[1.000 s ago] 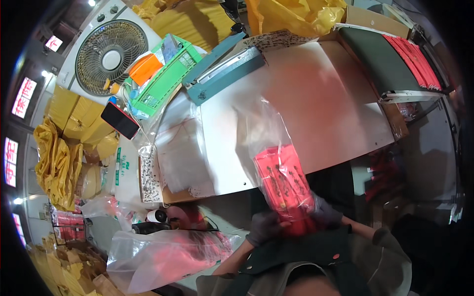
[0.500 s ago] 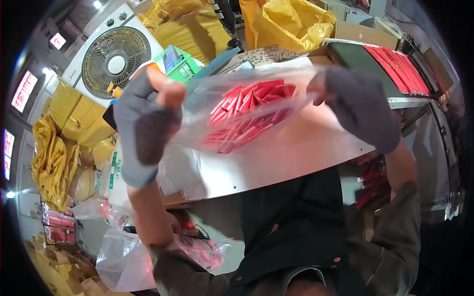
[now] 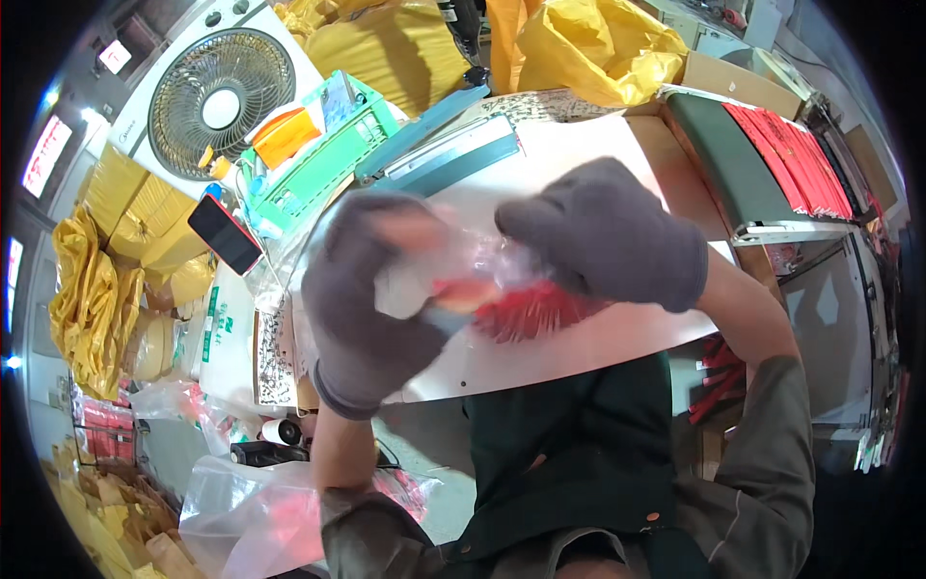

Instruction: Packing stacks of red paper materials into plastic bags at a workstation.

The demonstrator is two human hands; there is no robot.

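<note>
A clear plastic bag [image 3: 499, 259] with red packets [image 3: 540, 311] inside is bunched up between my hands over the white tabletop. My right hand [image 3: 608, 236], in a grey fingerless glove, closes on the gathered upper part of the bag. On its other side my left hand [image 3: 371, 304], in the same kind of glove, curls with thumb and fingers against the plastic. Motion smears the fingertips, so the exact grip is hard to see. The red packets hang below the gathered plastic, just over the table [image 3: 588, 159].
Beyond my left hand are a green basket [image 3: 309, 183], a blue-grey sealer-like device [image 3: 449, 159], a phone [image 3: 225, 234] and a fan [image 3: 222, 106]. To the right, red packets [image 3: 786, 159] lie in a row on a dark green surface [image 3: 699, 140]. A yellow bag [image 3: 598, 48] sits at the back.
My hands have come down and closer together. The bag, stretched wide between them before, is now gathered, with its packets lower. The basket and device show more fully.
</note>
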